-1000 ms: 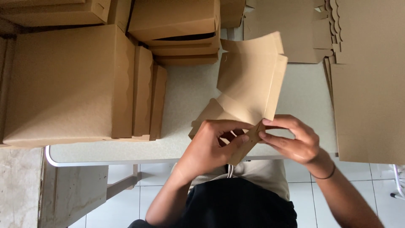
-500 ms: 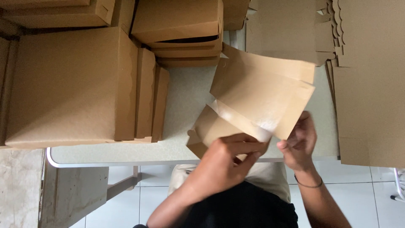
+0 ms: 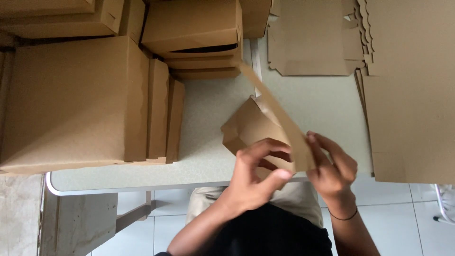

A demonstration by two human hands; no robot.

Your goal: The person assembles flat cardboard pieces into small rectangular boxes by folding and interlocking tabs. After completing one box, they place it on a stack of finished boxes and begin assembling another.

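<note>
A pale speckled grey table (image 3: 208,114) stands over a white tiled floor (image 3: 156,223), and brown cardboard crowds it on nearly every side. At your 10 o'clock lies a stack of folded brown cardboard boxes (image 3: 71,99), at 12 o'clock more folded boxes (image 3: 194,28) are piled up, and from 1 to 3 o'clock flat, unfolded brown cardboard blanks (image 3: 407,95) lie spread out.

The brown cardboard box blank you are folding (image 3: 253,125) is held just above the table's near edge, in front of your body. Half a second ago its broad panel faced you almost flat — now that panel has swung round so you see it nearly edge-on, a thin brown strip running from 11 o'clock down to your hands. The piece has been turned or folded over at its crease, so the shaping is under way, not finished; the lower part already looks bent into a pocket.

Your left hand (image 3: 256,170) curls around the lower folded part, thumb out to the right and fingers bent over the card, gripping it. Your right hand (image 3: 332,166) has its fingers partly spread, the fingertips pressing against the near end of the raised panel, pinching it from the right side. A thin dark band (image 3: 343,218) sits on your right wrist.
</note>
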